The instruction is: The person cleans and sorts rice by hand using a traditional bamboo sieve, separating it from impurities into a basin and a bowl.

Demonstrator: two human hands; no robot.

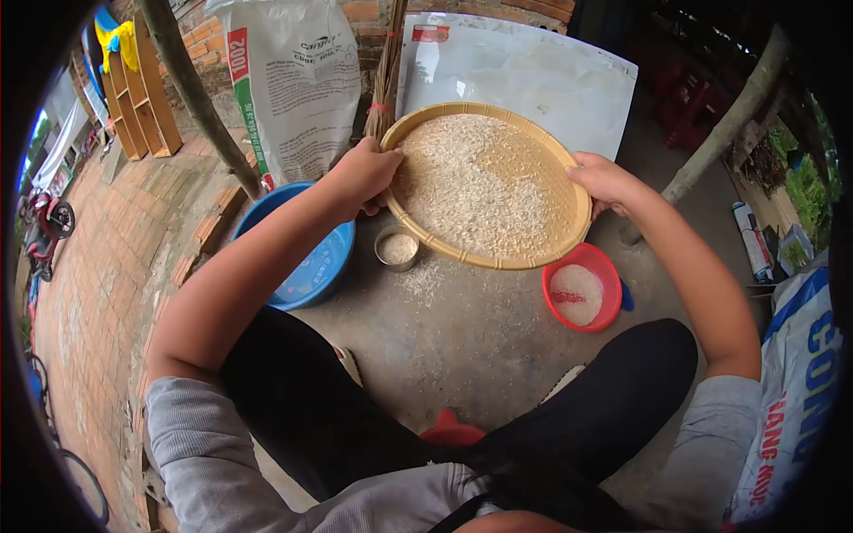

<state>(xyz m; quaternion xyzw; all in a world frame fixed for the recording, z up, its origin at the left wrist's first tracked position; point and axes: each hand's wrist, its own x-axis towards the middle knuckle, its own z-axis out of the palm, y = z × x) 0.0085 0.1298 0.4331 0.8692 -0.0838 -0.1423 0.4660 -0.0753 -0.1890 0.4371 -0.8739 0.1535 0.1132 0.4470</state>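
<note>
A round woven tray [487, 261] with a bamboo rim is held up in front of me, with pale grains [480, 191] spread over much of it. My left hand [366, 175] grips its left rim, thumb on top. On the right rim my right hand [606, 182] is closed, its lower fingers partly hidden. Beneath the tray on the floor stand a small metal cup [396, 248] of grain near the left side and a red bowl [582, 287] holding pale grain near the right side. Scattered grains lie beside the cup.
A blue basin [311, 271] sits left, partly behind my left forearm. Behind are a white sack [298, 89], a broom [384, 84] and a white panel [524, 71]. Wooden poles [191, 89] rise on both sides. Another sack [795, 391] lies right.
</note>
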